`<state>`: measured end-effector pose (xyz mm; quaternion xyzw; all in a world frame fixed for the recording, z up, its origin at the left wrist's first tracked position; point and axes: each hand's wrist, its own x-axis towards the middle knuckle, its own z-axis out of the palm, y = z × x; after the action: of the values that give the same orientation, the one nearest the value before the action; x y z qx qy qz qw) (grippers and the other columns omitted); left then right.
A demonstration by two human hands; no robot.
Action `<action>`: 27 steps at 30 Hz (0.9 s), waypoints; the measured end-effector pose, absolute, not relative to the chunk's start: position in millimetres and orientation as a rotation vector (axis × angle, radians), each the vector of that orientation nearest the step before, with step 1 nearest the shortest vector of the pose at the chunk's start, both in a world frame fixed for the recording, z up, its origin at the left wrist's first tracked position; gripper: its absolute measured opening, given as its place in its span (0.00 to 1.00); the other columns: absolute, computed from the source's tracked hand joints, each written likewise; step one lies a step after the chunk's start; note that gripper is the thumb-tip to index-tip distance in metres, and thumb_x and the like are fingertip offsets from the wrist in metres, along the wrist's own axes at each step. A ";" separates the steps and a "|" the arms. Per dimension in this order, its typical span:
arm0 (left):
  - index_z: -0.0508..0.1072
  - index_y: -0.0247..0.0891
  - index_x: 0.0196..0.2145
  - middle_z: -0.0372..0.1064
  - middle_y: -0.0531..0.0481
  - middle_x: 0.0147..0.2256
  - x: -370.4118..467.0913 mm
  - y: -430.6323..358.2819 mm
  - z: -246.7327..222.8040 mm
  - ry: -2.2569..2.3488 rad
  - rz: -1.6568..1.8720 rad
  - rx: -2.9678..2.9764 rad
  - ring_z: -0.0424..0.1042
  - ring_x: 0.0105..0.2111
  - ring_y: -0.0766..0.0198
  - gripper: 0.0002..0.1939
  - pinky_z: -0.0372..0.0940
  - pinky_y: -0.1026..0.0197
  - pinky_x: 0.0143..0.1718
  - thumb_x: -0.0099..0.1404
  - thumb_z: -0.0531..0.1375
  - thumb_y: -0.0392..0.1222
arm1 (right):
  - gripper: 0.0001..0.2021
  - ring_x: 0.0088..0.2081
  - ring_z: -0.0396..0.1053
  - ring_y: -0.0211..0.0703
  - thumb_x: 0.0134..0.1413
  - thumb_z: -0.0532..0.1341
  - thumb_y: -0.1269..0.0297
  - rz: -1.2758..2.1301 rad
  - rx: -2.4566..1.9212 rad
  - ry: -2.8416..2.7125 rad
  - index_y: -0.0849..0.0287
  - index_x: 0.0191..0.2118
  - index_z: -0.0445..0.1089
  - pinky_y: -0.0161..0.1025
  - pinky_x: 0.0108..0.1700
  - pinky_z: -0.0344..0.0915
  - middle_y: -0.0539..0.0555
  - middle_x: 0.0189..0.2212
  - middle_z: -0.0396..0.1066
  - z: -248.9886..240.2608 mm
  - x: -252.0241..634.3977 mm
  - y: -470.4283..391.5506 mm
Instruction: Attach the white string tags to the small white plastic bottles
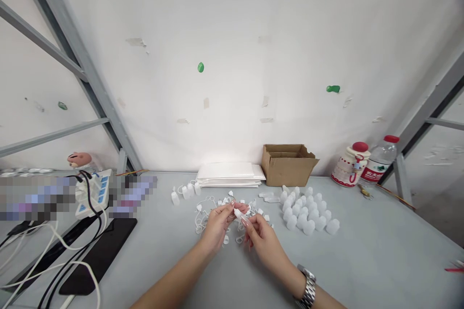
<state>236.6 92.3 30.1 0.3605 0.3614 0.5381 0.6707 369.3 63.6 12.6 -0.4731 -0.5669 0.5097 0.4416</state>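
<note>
In my right hand (266,239), a small translucent white plastic bottle (240,215) is pinched between thumb and fingers, its narrow end tilted up to the left. My left hand (218,224) is closed at that narrow end, pinching a small white cap that its fingers mostly hide. Under and around both hands lies a loose pile of white caps with looped cords (203,217). To the right stand many similar bottles (308,210) close together, and a few more lie on their sides behind them. Several bottles with caps and loops (186,191) stand at the back left.
A stack of white sheets or flat boxes (230,176) and an open cardboard box (290,169) stand against the wall. Two drink bottles (379,161) are at the back right. On the left lie a black phone (105,251), a power strip (94,193) and tangled cables.
</note>
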 end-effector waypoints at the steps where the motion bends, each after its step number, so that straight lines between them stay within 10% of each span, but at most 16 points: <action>1: 0.76 0.30 0.31 0.75 0.40 0.35 236.9 92.5 28.9 0.806 1.217 0.810 0.71 0.42 0.52 0.15 0.59 0.55 0.49 0.52 0.63 0.48 | 0.17 0.20 0.62 0.37 0.52 0.53 0.46 1.263 -1.168 -1.412 0.56 0.27 0.57 0.36 0.24 0.59 0.46 0.18 0.63 12.9 369.7 64.0; 27: 0.77 0.32 0.30 0.75 0.41 0.34 234.4 94.5 32.7 0.831 1.210 0.941 0.71 0.41 0.53 0.15 0.59 0.55 0.49 0.53 0.62 0.48 | 0.19 0.20 0.61 0.37 0.50 0.53 0.43 1.351 -1.123 -1.382 0.55 0.26 0.56 0.36 0.23 0.59 0.45 0.17 0.62 13.1 370.0 66.9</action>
<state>234.4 94.5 32.7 0.4133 0.3647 0.5313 0.6433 370.0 66.9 13.1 -0.4519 -0.5558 0.5433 0.4379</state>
